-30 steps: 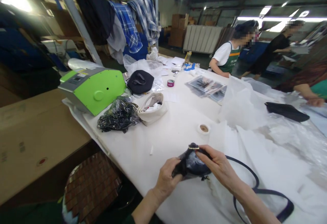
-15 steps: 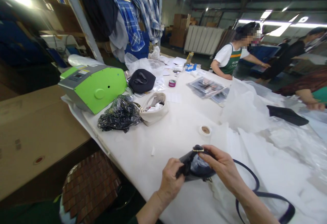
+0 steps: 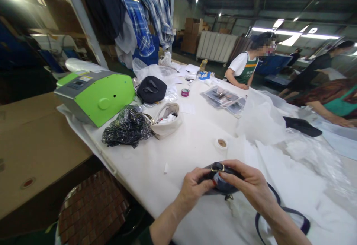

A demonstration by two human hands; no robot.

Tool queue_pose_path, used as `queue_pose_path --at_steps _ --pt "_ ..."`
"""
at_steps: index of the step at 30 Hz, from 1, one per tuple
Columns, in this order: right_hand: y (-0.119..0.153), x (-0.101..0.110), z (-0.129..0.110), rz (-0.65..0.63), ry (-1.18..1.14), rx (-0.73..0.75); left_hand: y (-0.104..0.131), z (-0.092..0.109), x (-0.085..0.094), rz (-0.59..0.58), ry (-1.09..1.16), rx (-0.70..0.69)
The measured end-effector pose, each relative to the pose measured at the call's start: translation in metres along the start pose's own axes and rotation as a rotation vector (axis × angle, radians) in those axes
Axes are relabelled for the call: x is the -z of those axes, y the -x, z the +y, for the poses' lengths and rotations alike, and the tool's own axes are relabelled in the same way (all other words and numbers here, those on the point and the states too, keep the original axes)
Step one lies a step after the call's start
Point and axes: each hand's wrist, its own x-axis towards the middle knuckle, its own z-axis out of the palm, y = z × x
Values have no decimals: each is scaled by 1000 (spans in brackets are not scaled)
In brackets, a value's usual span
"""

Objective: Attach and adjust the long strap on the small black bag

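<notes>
Long white tabletop (image 3: 189,152), spread with sheeting and clear plastic. Far beyond the dark bag, at the back left corner, a green machine (image 3: 97,96); just beside that, nearer the bag, a crumpled black-patterned bundle (image 3: 126,127) touching a cream bag (image 3: 166,120) with white stuffing showing. Behind those, a black cap (image 3: 152,88) on clear wrap. Right of the dark bag and farther back, a heap of translucent plastic (image 3: 262,118). Between that heap and the dark bag, a small tape roll (image 3: 221,143), apart from both. Across the far side, other people bent over own work.

At the near edge, small dark bag (image 3: 223,180), bunched, lifted just off the sheeting between both hands. Left hand (image 3: 195,187) closed round its left end, thumb pressed on top. Right hand (image 3: 251,185) curled over the right end, fingertips pinching close to a small gold buckle (image 3: 217,168) at the crest. Dark strap (image 3: 281,215) trailing off to the right in a loop, under the right forearm.

Step in hand, by the look of it: working at the buckle or the fold beneath it, mid-way rather than finished. Next move likely calling for a firm left-hand hold and fine right-hand finger work at the buckle, with the strap kept from snagging.
</notes>
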Motion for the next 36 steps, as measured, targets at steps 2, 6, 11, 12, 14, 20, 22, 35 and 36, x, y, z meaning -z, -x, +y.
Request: queue_pose_path --at_steps 2,6,11,12,14,20,22,35,36 --pt "1 0 -3 11 -42 -26 -4 8 0 -31 179 84" --pt "1 -2 -6 55 -108 -48 -14 21 5 -81 236 141" --pt "-5 -5 -8 130 -50 -18 -22 16 16 -239 -70 25" --pt "-7 -5 -9 155 -48 -22 -22 11 18 -256 -99 20" --pt "-9 -4 -9 205 -58 -35 -19 0 20 -218 -121 20" --pt "-10 -9 5 115 -61 -77 -21 -25 25 -51 -94 124" --pt "-7 -19 18 41 85 -107 -24 -28 29 14 -83 152" --pt "-4 -71 75 16 404 -19 -26 -36 37 218 -15 229" --pt "-4 -73 76 25 399 -2 -26 -37 37 213 -4 234"
